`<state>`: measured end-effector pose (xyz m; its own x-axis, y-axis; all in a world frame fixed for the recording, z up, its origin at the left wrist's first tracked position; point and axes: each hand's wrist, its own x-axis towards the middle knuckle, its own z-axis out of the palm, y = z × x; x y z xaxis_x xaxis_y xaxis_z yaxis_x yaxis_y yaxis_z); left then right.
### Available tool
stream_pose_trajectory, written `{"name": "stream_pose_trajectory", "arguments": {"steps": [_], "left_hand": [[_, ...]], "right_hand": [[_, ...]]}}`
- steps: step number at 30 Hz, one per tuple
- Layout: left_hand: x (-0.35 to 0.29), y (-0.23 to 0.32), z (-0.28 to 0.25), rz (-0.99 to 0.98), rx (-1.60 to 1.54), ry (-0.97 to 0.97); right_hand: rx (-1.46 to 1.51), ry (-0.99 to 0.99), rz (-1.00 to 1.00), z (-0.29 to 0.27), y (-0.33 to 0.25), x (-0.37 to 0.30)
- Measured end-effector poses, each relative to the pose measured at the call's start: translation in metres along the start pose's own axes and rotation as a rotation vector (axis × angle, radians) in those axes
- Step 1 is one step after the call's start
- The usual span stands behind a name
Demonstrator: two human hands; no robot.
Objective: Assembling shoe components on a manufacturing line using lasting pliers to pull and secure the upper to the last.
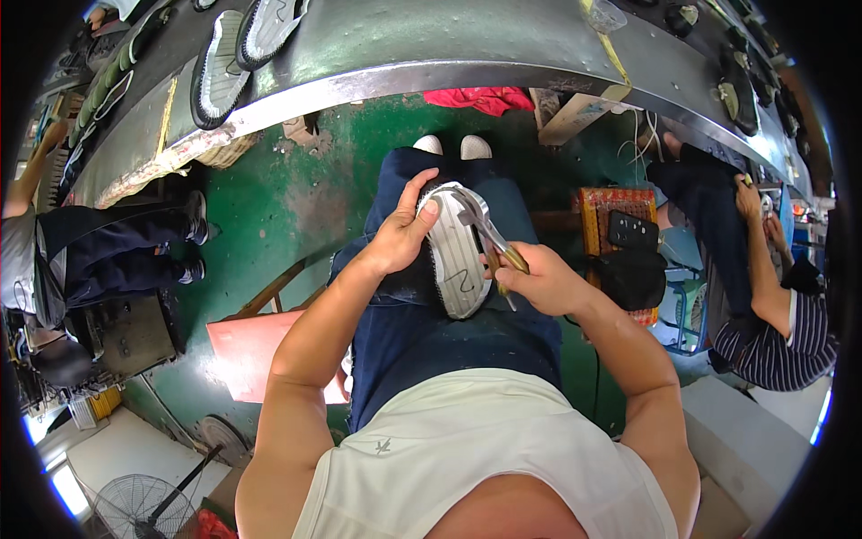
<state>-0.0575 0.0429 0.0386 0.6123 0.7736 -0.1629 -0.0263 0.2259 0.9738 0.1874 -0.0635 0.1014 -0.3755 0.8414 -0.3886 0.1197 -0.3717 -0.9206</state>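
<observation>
A shoe (pixel 452 260) lies over my lap with its pale grey, striped underside facing up. A dark wavy line marks the end nearer to me. At its far end, my left hand (pixel 402 235) grips the edge, the thumb pressed on the underside. My right hand (pixel 539 278) is closed round a pair of shoemaker's pincers (pixel 486 230) with brass-coloured handles. The steel head of the pincers rests at or just over the right side of the shoe's far end; its jaws are too small to read. My right fingers lie beside the shoe's right edge.
Ahead runs a metal-edged workbench (pixel 449 65), bearing similar shoes (pixel 220 76) at its left. A pink board (pixel 256 355) is by my left arm. At right are a woven seat (pixel 593 211) with a black bag (pixel 628 277) and a seated co-worker (pixel 772 332); another person (pixel 99 251) is left.
</observation>
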Motion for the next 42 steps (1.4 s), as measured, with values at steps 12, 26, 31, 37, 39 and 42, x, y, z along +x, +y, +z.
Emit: {"name": "stream_pose_trajectory", "arguments": {"steps": [12,26,31,37,39,42], "left_hand": [[0.020,-0.011,-0.012,0.039,0.111,-0.003],[0.030,-0.005,0.004,-0.108,-0.193,0.168],[0.027,0.010,0.013,-0.002,0.028,0.067],[0.020,-0.021,0.015,-0.040,0.306,-0.077],[0.017,0.000,0.012,-0.149,0.175,-0.284],[0.029,0.023,0.010,-0.088,0.309,-0.541]], "right_hand": [[-0.367,-0.020,0.162,-0.029,-0.005,0.027],[-0.707,0.015,0.150,-0.030,-0.030,0.001],[-0.446,0.399,-0.274,-0.007,-0.043,0.002],[-0.342,0.559,-0.165,-0.016,0.031,0.001],[-0.239,0.621,-0.123,-0.012,0.052,0.002],[-0.011,0.427,0.011,-0.008,0.076,0.013]]}}
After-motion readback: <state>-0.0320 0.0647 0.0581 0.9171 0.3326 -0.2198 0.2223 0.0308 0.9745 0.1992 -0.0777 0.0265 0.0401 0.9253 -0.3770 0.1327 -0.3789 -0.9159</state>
